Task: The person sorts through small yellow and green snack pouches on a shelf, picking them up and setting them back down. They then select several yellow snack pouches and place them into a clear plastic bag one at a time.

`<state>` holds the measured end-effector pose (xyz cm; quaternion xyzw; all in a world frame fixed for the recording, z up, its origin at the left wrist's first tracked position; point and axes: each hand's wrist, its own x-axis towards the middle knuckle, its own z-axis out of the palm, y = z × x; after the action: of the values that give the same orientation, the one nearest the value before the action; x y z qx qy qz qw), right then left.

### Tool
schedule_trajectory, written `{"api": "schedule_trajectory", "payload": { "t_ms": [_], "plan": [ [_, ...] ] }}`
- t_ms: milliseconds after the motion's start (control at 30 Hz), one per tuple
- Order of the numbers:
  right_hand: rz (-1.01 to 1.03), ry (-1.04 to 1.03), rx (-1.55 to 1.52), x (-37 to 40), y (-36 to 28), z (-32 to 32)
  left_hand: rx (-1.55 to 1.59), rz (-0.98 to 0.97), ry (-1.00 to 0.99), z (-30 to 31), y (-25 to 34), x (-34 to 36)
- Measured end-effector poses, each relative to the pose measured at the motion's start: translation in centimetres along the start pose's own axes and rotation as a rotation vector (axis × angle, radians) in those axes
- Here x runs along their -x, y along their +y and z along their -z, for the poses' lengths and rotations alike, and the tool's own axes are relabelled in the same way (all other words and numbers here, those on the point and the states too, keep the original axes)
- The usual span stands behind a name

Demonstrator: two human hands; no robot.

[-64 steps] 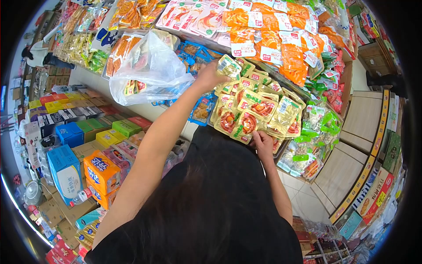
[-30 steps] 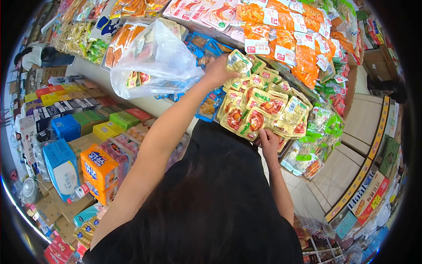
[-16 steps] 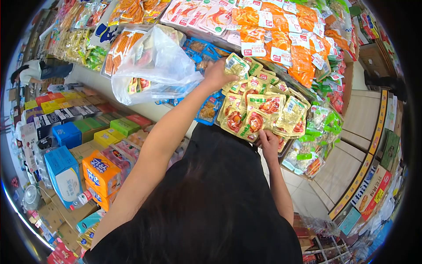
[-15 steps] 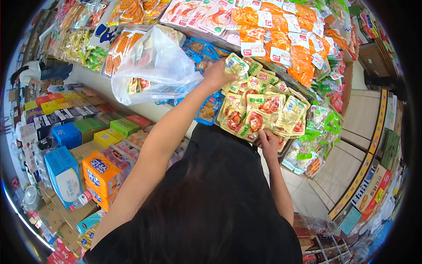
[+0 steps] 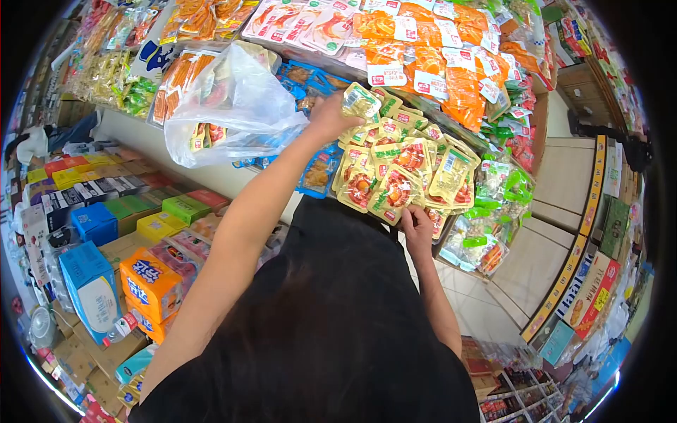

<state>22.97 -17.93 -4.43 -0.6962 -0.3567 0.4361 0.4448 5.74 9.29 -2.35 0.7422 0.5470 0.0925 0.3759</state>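
Observation:
My left hand (image 5: 330,120) reaches to the far left of a heap of gold snack packets (image 5: 416,151). Its fingers are closed on one gold packet (image 5: 361,101), whose printed back faces up. At the near edge of the heap, my right hand (image 5: 417,227) pinches the lower corner of another snack packet (image 5: 395,193), which shows a red and orange picture and lies over its neighbours. Left of the heap, a translucent plastic bag (image 5: 236,106) stands open with a few similar packets inside. Blue packets (image 5: 317,171) lie between the bag and the heap, partly under my left forearm.
Orange snack packs (image 5: 430,60) and white-and-red packs (image 5: 303,25) fill the bins behind. Green-and-clear packets (image 5: 486,236) lie at the right. Stacked boxes (image 5: 92,282) and an orange multipack (image 5: 151,282) stand at the left. Another person (image 5: 42,144) is at the far left.
The whole view has shifted slightly left. The picture packet at my right hand now lies more over the others, turned a little. My left hand keeps its hold on the same gold packet.

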Motion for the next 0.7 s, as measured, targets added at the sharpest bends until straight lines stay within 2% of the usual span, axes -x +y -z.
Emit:
{"api": "schedule_trajectory", "payload": {
  "t_ms": [233,433,500,567,633,667,700],
  "plan": [
    [-0.102,-0.019,-0.084,0.2,-2.3,0.5,-0.013,-0.01,0.033,-0.3,-0.4,0.0],
    [0.038,0.059,-0.053,-1.4,-4.4,2.8,0.023,-0.03,0.057,-0.4,-0.4,0.3],
    [-0.069,0.114,-0.05,-2.5,-5.2,4.0,0.035,-0.04,0.046,-0.4,-0.4,0.4],
    [-0.013,0.128,0.019,-3.9,-4.6,5.2,0.048,-0.054,0.109,-0.6,-0.3,0.7],
    [0.047,0.188,0.315,-4.6,-5.2,6.1,0.064,-0.07,0.1,-0.4,-0.2,0.9],
    [0.175,0.229,0.433,-4.6,-5.7,6.2,0.06,-0.105,0.129,-0.4,-0.2,1.0],
    [0.182,0.231,0.434,-4.3,-6.3,6.4,0.056,-0.14,0.159,-0.4,-0.1,1.1]
  ]
}}
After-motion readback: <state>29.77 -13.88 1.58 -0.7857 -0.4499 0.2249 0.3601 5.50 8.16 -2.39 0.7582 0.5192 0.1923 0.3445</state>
